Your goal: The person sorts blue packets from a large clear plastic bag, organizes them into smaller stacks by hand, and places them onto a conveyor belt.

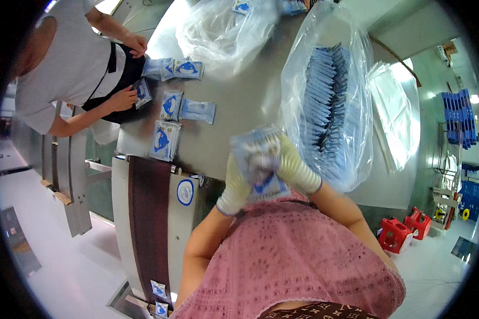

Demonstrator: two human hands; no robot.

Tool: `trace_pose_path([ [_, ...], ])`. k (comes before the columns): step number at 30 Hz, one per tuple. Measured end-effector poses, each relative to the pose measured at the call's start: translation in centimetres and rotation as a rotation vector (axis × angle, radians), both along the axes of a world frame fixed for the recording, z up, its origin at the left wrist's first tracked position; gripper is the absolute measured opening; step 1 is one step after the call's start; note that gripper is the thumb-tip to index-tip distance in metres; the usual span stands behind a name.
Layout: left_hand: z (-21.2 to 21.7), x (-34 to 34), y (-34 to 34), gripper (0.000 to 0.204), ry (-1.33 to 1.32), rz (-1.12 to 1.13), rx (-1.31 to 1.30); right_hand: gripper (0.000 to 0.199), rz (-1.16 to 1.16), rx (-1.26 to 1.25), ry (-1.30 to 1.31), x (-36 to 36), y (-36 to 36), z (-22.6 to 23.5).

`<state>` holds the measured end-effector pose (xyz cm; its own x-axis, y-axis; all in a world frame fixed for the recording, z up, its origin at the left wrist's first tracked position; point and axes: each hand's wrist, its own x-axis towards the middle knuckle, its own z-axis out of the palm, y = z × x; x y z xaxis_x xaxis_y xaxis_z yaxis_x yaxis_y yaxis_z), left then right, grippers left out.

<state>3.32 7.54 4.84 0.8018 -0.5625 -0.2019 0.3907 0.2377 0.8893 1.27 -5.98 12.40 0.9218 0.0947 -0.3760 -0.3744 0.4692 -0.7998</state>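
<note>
In the head view we see our own two hands, both in pale knitted gloves, closed together around a blurred stack of small blue-and-white foil sachets (259, 159), held up just in front of our chest above the near edge of the grey metal bench (239, 106). The stack is smeared by motion, so we cannot tell its count or exactly which way its long axis runs; it seems to lie roughly across us, from left to right. Our left hand (235, 187) grips the stack from its left and lower side, fingers curled shut on it. Our right hand (295, 167) clamps it from the right, fingers likewise wrapped around it.

Just right of our hands, a large clear plastic bag (324, 101) lies on the bench, packed with a long row of blue sachets standing on edge, too many to count. A second, crumpled clear bag (223, 32) lies farther off.

On the bench's left part we count about six flat sachets with a blue picture (165, 139), loosely spread. Another person in a grey shirt (64, 64) stands there, one hand (123, 98) touching a sachet. Two red plastic stools (404, 231) stand on the floor to the right.
</note>
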Motion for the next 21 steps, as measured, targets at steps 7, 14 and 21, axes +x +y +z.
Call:
trace_pose_path([
  [7,-1.8,0.7,-3.3,0.054,0.707,-0.015,-0.470,0.100,0.147,-0.511,-0.030,-1.5,-4.7,-5.9],
  [14,3.1,4.7,-9.6,0.035,0.354,0.033,-0.367,0.069,0.018,-1.158,-0.170,-6.7,-15.8,-11.3],
  [21,-4.2,4.1,-22.5,0.060,0.120,-0.262,-0.015,0.021,0.903,-1.531,-0.146,-9.5,-8.9,-9.0],
])
